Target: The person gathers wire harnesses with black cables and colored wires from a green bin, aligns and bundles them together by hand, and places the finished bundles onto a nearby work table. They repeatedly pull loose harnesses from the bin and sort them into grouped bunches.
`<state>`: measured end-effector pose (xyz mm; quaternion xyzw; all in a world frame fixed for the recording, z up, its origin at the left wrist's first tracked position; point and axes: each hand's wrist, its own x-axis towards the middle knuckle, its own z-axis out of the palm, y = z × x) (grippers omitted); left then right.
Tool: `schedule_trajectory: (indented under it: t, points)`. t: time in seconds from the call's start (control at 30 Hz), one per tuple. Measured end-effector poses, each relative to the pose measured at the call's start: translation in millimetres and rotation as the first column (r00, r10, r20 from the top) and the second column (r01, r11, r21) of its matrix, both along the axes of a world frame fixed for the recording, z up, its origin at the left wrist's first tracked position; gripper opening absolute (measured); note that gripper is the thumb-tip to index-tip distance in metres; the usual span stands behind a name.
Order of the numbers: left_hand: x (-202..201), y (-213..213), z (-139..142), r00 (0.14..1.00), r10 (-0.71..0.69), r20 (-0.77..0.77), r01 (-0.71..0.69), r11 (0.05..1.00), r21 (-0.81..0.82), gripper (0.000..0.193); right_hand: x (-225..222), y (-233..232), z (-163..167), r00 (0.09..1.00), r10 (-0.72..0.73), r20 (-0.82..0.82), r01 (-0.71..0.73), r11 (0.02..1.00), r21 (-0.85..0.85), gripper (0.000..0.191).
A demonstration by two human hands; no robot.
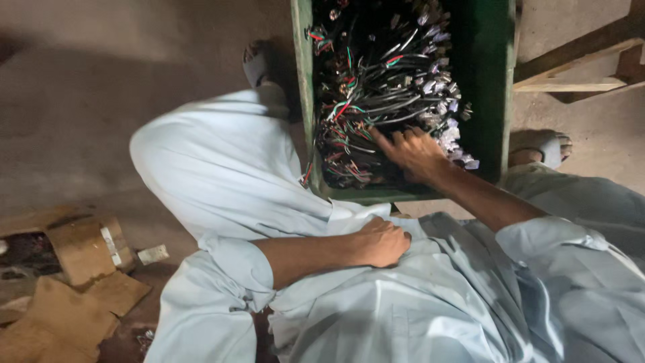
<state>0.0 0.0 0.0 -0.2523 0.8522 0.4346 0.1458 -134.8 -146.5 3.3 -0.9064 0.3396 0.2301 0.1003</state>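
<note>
Nearest the camera is the person's pale blue loose cotton garment (403,302), covering lap and raised knee. On it rests the left hand (383,240), fingers curled together into a loose fist, holding nothing that shows.

The right hand (413,153) reaches forward into the green rectangular plastic crate (487,81) standing on the floor between the sandalled feet. Its fingers are spread apart and pressed down into the tangled heap of black, red and green wires with small pale connectors (376,87); whether they pinch a wire cannot be told, since the fingertips sink into the tangle.

Judging by this, the picking is at an early point: the crate looks full, and no wire lies sorted outside it.

The crate's far end is cut off by the frame's top edge. Brown cardboard scraps (74,282) lie on the concrete floor (101,101) at the left, dim and partly cropped. A wooden frame (578,74) shows at upper right, only in part.
</note>
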Motion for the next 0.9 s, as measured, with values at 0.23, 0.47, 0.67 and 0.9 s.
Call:
schedule_trajectory:
  t: [0.23, 0.47, 0.67, 0.9]
  points:
    - [1.5, -3.7, -5.1, 1.0, 0.026, 0.015, -0.027, 0.997, 0.066, 0.03, 4.8, -16.7, 18.8, 0.981, -0.192, 0.017, 0.187, 0.97, 0.157, 0.113]
    - [-1.8, -3.1, -12.7, 0.999, 0.036, -0.002, -0.035, 0.999, 0.037, 0.03, -10.1, -58.6, 35.4, 0.954, -0.293, 0.06, 0.249, 0.891, 0.38, 0.078]
    - [-8.7, -2.9, -27.0, 0.978, 0.19, -0.08, -0.19, 0.982, 0.014, 0.029, -7.5, -56.1, 25.8, 0.944, -0.29, 0.157, 0.199, 0.881, 0.43, 0.075]
    - [-14.4, -39.4, -62.0, 0.295, 0.954, 0.048, -0.875, 0.25, 0.415, 0.069, -18.1, -54.5, 33.6, 0.944, -0.312, 0.108, 0.259, 0.902, 0.347, 0.078]
